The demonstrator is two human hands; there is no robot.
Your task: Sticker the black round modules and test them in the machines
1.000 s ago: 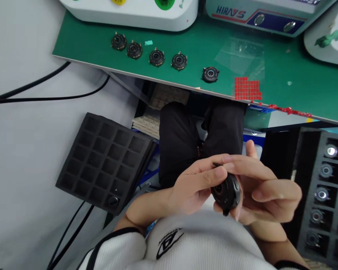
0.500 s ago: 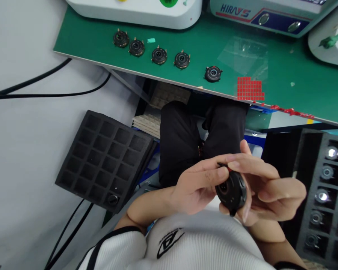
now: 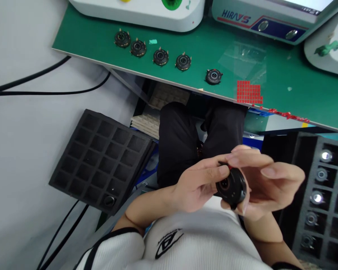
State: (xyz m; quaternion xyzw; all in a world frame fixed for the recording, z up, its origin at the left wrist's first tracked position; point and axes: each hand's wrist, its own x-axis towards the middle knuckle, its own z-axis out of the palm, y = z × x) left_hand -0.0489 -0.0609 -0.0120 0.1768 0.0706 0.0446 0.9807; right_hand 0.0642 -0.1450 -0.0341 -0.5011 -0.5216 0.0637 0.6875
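Behind the grip runs a green table (image 3: pixel 276 71) with a row of watch bodies (image 3: pixel 160 56). Nearer, the left hand (image 3: pixel 195 185) and right hand (image 3: pixel 273 180) are both clamped on a black watch body (image 3: pixel 232 187), tilted between their fingers.

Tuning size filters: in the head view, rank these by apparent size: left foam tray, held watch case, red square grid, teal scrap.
Foam tray
Watch case and red grid, unranked: the case is nearer the camera
Teal scrap
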